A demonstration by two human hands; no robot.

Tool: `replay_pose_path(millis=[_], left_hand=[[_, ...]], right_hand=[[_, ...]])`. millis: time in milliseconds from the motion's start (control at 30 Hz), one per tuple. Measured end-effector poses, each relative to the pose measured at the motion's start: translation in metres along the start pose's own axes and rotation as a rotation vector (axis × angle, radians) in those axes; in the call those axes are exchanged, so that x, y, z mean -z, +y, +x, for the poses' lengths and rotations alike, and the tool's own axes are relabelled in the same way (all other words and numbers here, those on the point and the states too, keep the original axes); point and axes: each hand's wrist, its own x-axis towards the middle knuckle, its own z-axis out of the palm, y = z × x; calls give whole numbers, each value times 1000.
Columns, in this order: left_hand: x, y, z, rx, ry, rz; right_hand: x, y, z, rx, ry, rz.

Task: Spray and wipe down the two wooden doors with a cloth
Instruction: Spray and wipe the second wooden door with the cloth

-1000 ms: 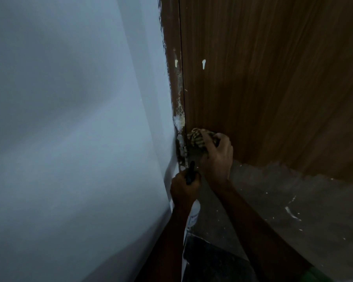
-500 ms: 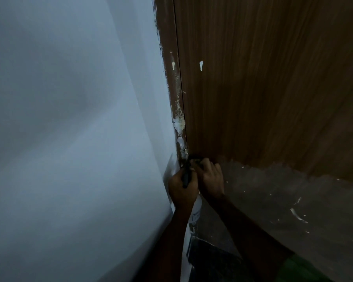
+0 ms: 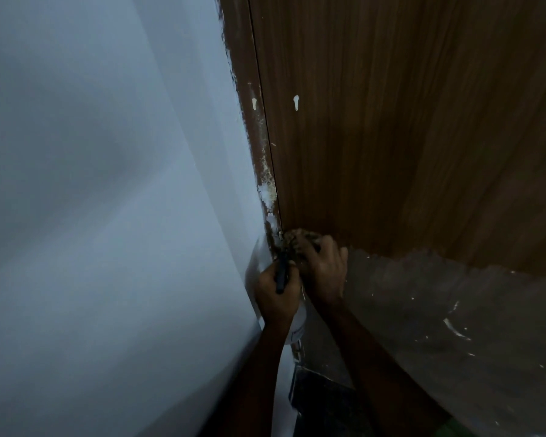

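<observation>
Door (image 3: pixel 391 121): brown wood with upright grain, its long edge running top to bottom beside the frame (image 3: pixel 249 121); white paint drips dotted both; the lower part looked duller and flecked.
Cloth (image 3: pixel 300 239): patterned and bunched, pressed against the door's lower left corner, at the frame.
Right hand (image 3: pixel 323 272): fingers curled over the cloth, gripping it against the wood.
Bottle (image 3: pixel 297 326): white body upright below the left hand, dark sprayer head pointing toward the door.
Left hand (image 3: pixel 275 294): closed around the bottle's neck, just beside the right hand.
Wall (image 3: pixel 108 216): pale, left of the frame.
Floor (image 3: pixel 316 398): dark, between the forearms.
</observation>
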Motion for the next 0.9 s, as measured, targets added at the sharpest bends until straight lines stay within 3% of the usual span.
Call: replay_pose_path(millis=[100,233,300,467,600,700,900], left_hand=[[-4,-3,-5,14,-43,14],[-8,-1,-2,-37,-76,40],[-11,0,-1,-54,-84,72],[-14,5,-2,-5,-118,47],[-13,7,-3,5,-136,48],[-15,11,-5,-8,-160,61],[-25,18,-22,-1,-271,44]], right_hand=[[11,15,6,27,51,-58],[3,41,-38,150,-229,-59],[4,43,-45,121,-281,-68],[34,38,-10,-89,40,-105],[30,53,-32,-27,-51,-137],[25,56,-67,-140,-158,-118],[59,55,-9,-109,139,-153]])
